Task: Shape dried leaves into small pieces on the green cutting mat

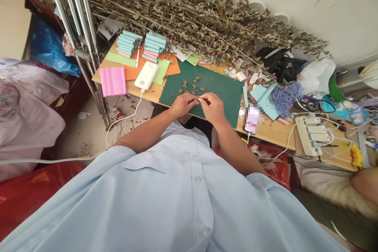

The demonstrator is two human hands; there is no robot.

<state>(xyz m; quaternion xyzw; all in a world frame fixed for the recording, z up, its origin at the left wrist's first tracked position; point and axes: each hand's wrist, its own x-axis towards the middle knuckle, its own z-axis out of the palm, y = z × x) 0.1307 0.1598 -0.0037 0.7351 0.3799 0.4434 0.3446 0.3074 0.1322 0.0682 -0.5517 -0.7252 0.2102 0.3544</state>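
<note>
Over the near edge of the green cutting mat (220,98), my left hand (182,105) and my right hand (212,107) meet with their fingertips pinched together. Between them is a small greyish-brown bit of dried leaf (197,99), mostly covered by the fingers. Just beyond the hands, several crumpled dried leaves (185,84) lie loose on the mat. Farther back, a long heap of dried leafy stalks (189,12) stretches along the wall.
Blue and pink paper rolls (155,43) are stacked at the back left, near a white power bank (147,75) and a pink paper piece (112,81). Rightward lie a phone (252,119), blue rubber bands (286,98) and a power strip (309,136). Metal crutches (73,19) stand left.
</note>
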